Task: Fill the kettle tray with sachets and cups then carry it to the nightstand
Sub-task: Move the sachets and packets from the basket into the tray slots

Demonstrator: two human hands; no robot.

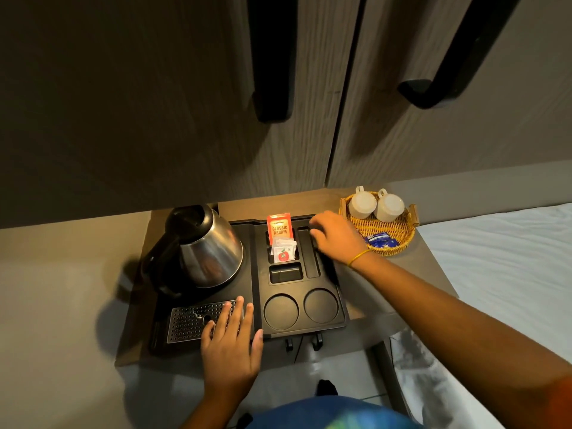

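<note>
The black kettle tray (257,274) lies on a small wooden table with a steel kettle (207,249) on its left half. An orange "Classic Assam" sachet (279,227) and white sachets (283,250) stand in the tray's upper slots. Both round cup wells (281,311) hold nothing. My left hand (230,339) rests flat, fingers spread, on the perforated drip grate (192,322) at the tray's front. My right hand (335,236) hovers palm down over the tray's long right slot, fingers curled; whether it holds anything is hidden. Two white cups (362,205) sit upside down in a wicker basket (399,239).
Blue sachets (380,239) lie in the basket by my right wrist. Dark wardrobe doors with black handles (272,57) hang over the table. A white bed (510,249) is on the right. Pale floor lies below.
</note>
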